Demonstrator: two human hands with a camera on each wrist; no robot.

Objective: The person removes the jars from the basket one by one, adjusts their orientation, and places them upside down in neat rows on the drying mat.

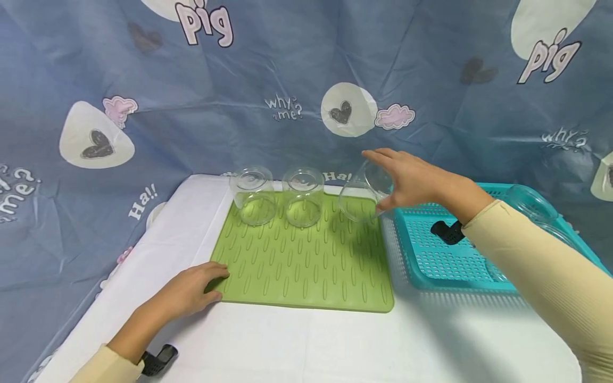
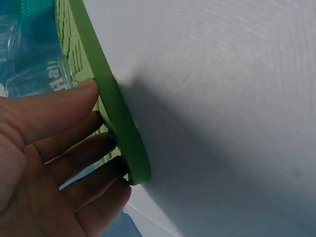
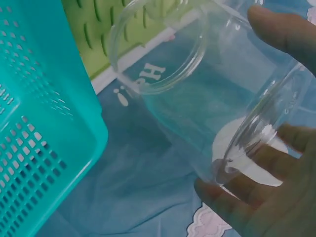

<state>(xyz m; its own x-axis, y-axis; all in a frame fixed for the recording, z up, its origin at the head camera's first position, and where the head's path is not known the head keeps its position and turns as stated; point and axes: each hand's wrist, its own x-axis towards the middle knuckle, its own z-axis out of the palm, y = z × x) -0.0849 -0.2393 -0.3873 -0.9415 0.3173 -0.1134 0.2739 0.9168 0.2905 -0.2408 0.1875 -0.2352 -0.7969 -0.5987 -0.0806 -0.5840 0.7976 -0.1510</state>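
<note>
My right hand (image 1: 407,178) grips a clear glass (image 1: 355,199) over the back right corner of a green ribbed mat (image 1: 297,266). The glass tilts, its mouth towards the mat; in the right wrist view its base (image 3: 261,113) lies by the fingers. Two more clear glasses, a left one (image 1: 253,199) and one beside it (image 1: 303,199), stand upside down along the mat's back edge. At the mat's front left corner rests my left hand (image 1: 191,290), fingertips and thumb touching the edge, which the left wrist view shows as a raised green border (image 2: 111,103).
Right of the mat sits a turquoise perforated basket (image 1: 460,286) with clear glassware (image 1: 531,203) in it, partly hidden by my right arm. A white cloth (image 1: 287,340) covers the table. Behind it hangs a blue printed curtain (image 1: 297,64).
</note>
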